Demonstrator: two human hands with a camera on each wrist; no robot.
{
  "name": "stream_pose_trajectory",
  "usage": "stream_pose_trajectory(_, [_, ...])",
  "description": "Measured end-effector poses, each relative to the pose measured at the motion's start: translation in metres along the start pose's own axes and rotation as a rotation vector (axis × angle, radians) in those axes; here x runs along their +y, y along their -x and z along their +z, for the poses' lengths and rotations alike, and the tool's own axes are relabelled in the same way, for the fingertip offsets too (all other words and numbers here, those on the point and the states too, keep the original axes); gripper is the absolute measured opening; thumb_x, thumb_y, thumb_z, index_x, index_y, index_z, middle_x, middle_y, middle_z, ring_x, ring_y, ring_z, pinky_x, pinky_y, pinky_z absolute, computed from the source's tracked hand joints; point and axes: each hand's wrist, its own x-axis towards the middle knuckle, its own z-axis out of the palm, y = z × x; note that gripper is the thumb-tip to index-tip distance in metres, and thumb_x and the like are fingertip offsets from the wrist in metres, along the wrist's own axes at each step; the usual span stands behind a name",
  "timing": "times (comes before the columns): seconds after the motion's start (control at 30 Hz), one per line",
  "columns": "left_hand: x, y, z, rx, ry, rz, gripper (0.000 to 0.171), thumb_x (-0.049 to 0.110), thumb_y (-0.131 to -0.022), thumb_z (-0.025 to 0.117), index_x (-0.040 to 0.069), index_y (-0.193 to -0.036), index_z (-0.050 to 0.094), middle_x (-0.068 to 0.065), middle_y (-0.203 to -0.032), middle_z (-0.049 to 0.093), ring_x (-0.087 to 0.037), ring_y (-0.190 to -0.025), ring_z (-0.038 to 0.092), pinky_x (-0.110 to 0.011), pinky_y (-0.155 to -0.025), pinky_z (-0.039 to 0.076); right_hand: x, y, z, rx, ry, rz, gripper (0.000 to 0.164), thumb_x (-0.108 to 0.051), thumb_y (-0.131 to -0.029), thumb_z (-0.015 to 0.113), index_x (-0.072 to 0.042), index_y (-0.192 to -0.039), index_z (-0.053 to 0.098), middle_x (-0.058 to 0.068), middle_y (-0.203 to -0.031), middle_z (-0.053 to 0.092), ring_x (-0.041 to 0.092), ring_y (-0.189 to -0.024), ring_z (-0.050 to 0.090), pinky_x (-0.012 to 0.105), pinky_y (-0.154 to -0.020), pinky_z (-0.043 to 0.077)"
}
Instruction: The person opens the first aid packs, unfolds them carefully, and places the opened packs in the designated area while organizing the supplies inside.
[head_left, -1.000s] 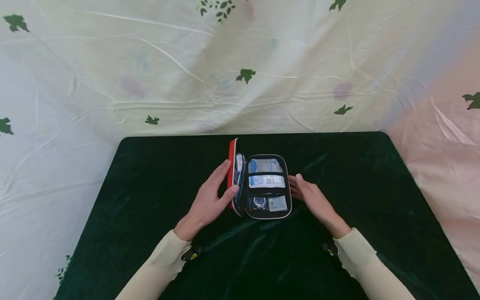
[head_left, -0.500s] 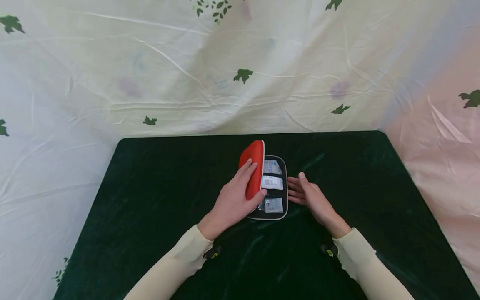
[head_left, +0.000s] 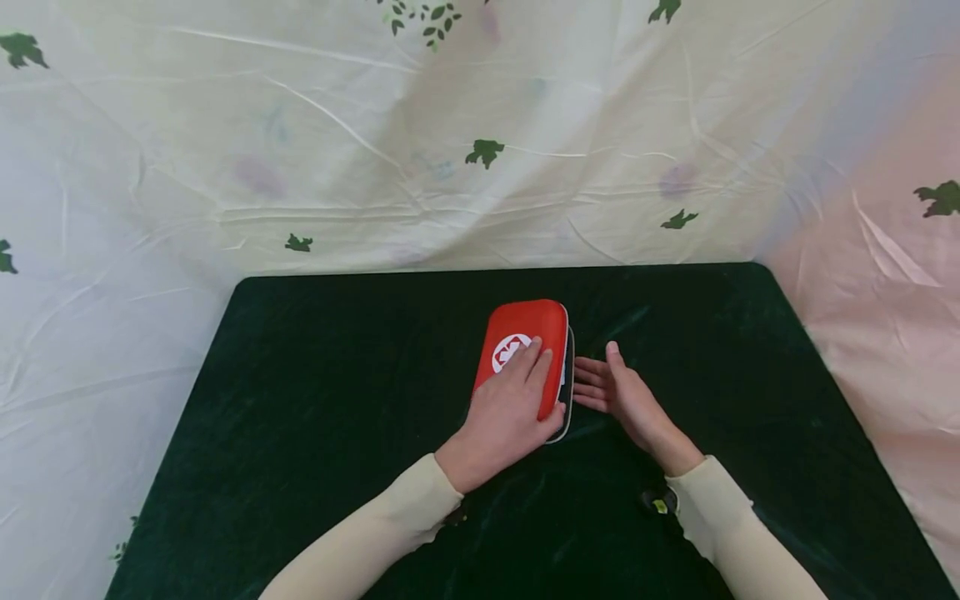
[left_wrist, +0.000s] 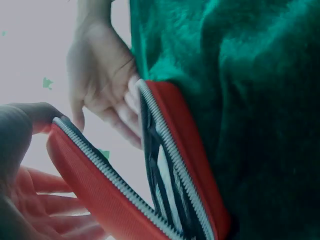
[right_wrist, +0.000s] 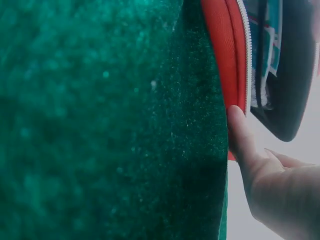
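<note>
A red zippered first-aid case (head_left: pixel 528 321) with a white round emblem rests on the dark green table, its lid tilted partway down over the base. My left hand (head_left: pixel 510 412) holds the lid, fingers laid over the red outside and thumb at the zipper rim. In the left wrist view, a gap shows between the lid's zipper edge and the base (left_wrist: pixel 192 155); dark lining and pale packets lie inside. Beside the base's right edge is my right hand (head_left: pixel 633 400), fingers straight, fingertips touching the case's side. Its fingertip also meets the red side (right_wrist: pixel 231 65) in the right wrist view.
Dark green velvety cloth covers the table (head_left: pixel 337 375). A pale curtain (head_left: pixel 360 167) with green leaf prints hangs behind the table's far edge and along both sides.
My left hand has swung the lid rightward and down from nearly upright, covering most of the contents. My right hand has stayed at the base's right edge.
</note>
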Motion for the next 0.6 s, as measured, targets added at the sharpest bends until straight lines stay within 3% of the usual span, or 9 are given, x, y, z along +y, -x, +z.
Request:
stream_pose_trajectory(0.3, [0.014,-0.008,0.024,-0.016,-0.229,0.05,0.07,0.046,-0.098,0.065,0.008,-0.154,0.049,-0.015,-0.159,0.046,-0.032,-0.142,0.049,-0.041,-0.107,0.05,-0.001,0.0,-0.003,0.012,-0.046,0.042,0.099,-0.073,-0.102,0.015,0.007,-0.159,0.026,0.028,-0.159,0.038,0.02,-0.131,0.06,0.029,-0.103,0.051])
stream_pose_trajectory(0.47, [0.016,-0.008,0.033,-0.079,-0.302,0.055,0.075,0.055,-0.098,0.062,0.009,-0.156,0.046,-0.014,-0.161,0.042,-0.033,-0.145,0.044,-0.042,-0.11,0.047,0.0,0.0,-0.002,0.015,-0.042,0.04,0.101,-0.074,-0.102,0.015,0.008,-0.159,0.027,0.029,-0.158,0.039,0.025,-0.134,0.058,0.03,-0.104,0.051])
stream_pose_trajectory(0.6, [0.017,-0.008,0.039,-0.129,-0.312,0.037,0.085,0.068,-0.098,0.052,0.01,-0.159,0.04,-0.013,-0.165,0.036,-0.034,-0.149,0.038,-0.05,-0.117,0.038,0.001,-0.001,-0.002,0.018,-0.039,0.044,0.101,-0.074,-0.102,0.015,0.008,-0.159,0.027,0.029,-0.158,0.039,0.03,-0.137,0.054,0.031,-0.105,0.05])
